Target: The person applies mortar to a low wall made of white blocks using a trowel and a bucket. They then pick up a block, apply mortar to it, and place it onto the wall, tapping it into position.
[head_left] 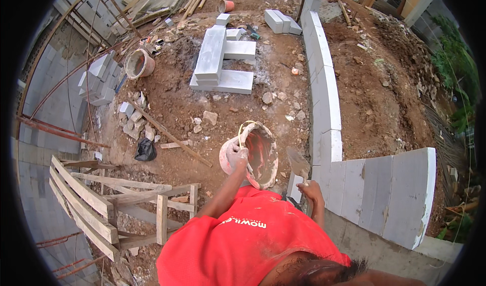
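The low wall [324, 109] of pale grey blocks bends across the red dirt, and everything here sits near it. Just left of the wall's near end, the person's left hand [236, 156] has its fingers wrapped tight on the rim of a round bucket [258, 154], smeared with mortar and tipped on its side. Between the bucket and the wall, the right hand [310, 191] is closed around the handle of a trowel [298, 163], its flat blade pointing up. Far left of the wall lies a stack of wooden boards [96, 205].
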Action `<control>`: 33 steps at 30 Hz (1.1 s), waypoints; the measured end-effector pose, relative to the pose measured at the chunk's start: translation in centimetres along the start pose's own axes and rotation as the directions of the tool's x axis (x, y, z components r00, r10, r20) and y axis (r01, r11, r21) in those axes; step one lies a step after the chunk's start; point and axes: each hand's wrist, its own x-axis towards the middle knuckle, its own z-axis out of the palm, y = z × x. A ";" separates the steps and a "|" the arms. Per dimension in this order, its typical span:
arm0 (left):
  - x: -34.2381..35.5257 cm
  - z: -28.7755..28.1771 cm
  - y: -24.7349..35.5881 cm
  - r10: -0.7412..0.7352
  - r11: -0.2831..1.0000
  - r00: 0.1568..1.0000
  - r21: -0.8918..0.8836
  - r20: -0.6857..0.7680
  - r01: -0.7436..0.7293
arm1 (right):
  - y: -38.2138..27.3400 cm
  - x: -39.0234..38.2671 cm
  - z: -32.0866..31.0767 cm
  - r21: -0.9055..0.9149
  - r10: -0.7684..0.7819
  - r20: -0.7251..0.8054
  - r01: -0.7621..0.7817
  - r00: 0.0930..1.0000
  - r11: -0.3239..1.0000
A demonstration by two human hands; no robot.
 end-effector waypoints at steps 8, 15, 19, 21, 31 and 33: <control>-1.6 1.7 0.5 -0.069 0.997 0.998 0.022 -0.011 0.070 | -0.4 0.3 1.2 0.072 -0.020 0.019 0.018 1.000 0.997; -0.7 0.8 1.8 -0.050 0.996 0.999 -0.074 0.013 0.051 | -0.6 2.7 2.5 -0.082 -0.043 0.081 0.050 0.996 0.995; 1.0 0.5 1.2 -0.055 0.994 0.996 -0.094 -0.067 0.049 | -1.8 4.5 2.7 -0.085 -0.101 0.045 0.104 0.994 0.991; 2.1 -0.1 0.4 -0.044 0.998 0.994 -0.057 -0.096 0.039 | -2.4 5.0 2.6 -0.078 -0.099 0.075 0.104 0.992 0.991; 2.2 -0.6 -0.3 0.013 0.995 0.984 -0.096 -0.179 -0.031 | -3.0 9.0 0.8 -0.232 -0.156 0.189 0.199 0.969 0.952; 1.0 1.4 3.0 -0.062 0.998 0.959 0.008 -0.277 0.067 | -3.2 10.2 0.7 -0.279 -0.164 0.190 0.214 0.968 0.936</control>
